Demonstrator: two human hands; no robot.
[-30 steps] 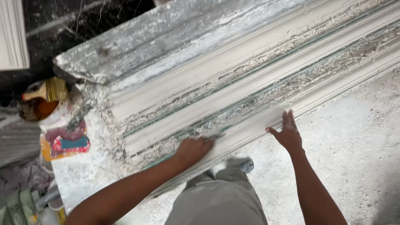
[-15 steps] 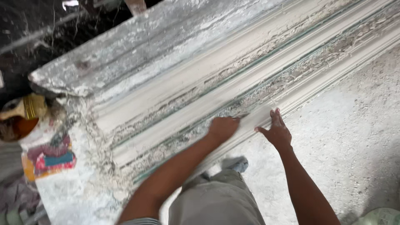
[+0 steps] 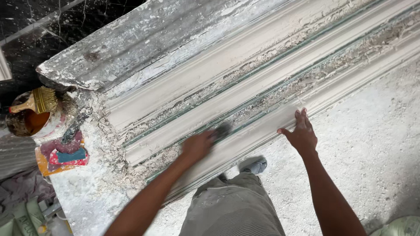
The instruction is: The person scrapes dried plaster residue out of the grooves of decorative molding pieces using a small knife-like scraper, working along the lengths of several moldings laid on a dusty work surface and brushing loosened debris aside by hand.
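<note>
We see our left hand [image 3: 199,146] curled and blurred by motion, closed around a small dark pad [image 3: 222,130] that presses on the long white moulding [image 3: 245,98]. The pad lies on a flat band of the moulding, just beside a groove crusted with flaking plaster. What the pad is made of we cannot tell through the blur.

Our right hand [image 3: 302,134] is open, fingers together and stretched out flat, thumb held apart, with the palm resting on the lower edge of the moulding. It holds nothing.

The moulding runs slantwise across the view, from lower left to upper right, lying on a dusty white table [image 3: 372,144]. Near its left end sit a brush [image 3: 37,101] resting over a small bowl [image 3: 28,122], and a colourful packet [image 3: 61,156]. Our grey trouser leg [image 3: 232,209] and a shoe [image 3: 254,165] show below.
</note>
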